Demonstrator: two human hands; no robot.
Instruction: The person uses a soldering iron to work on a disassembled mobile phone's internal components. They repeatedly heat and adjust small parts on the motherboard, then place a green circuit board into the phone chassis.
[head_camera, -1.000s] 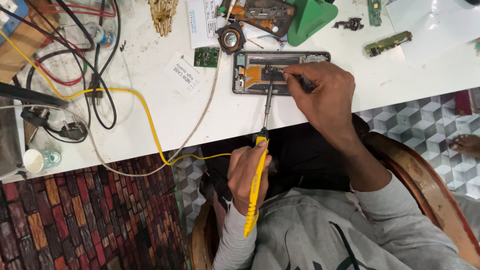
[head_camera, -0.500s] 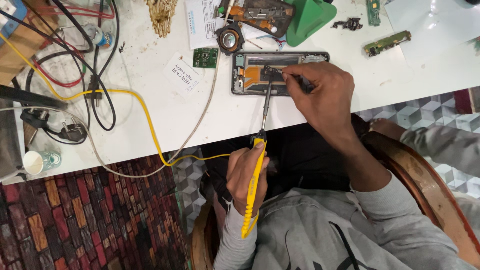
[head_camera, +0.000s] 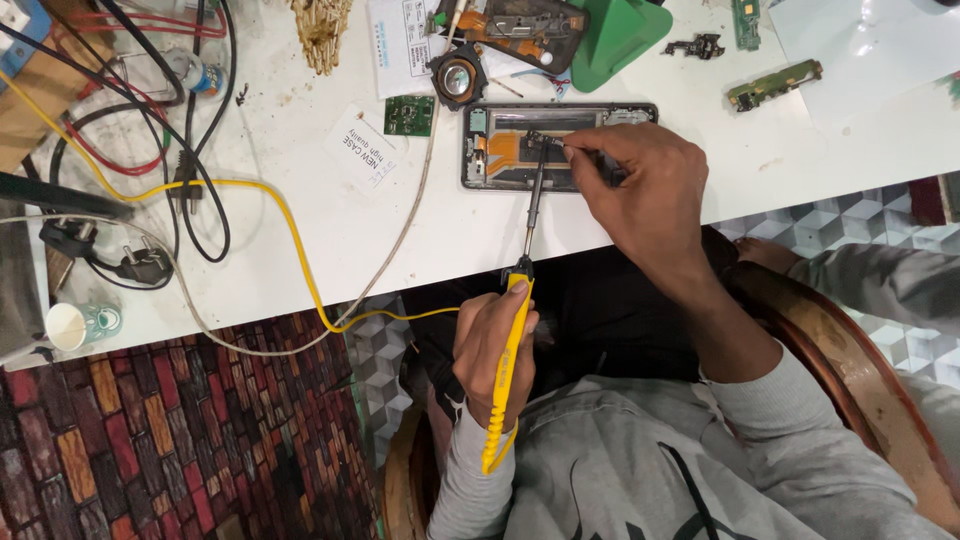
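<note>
On the white workbench (head_camera: 300, 250) an opened phone frame (head_camera: 500, 150) is laid lengthwise along the near edge. A yellow-handled soldering iron (head_camera: 508, 350) is gripped fully in the left hand (head_camera: 490, 345), its shaft running straight up to the frame's middle. There a thin dark tool (head_camera: 590, 160) is pinched in the right hand (head_camera: 640, 190), the nearer hand; a small green circuit board (head_camera: 408, 115) lies just left of the frame.

left hand (head_camera: 492, 345) fisted low near the torso, right hand (head_camera: 640, 190) pinched, arm extended forward
</note>
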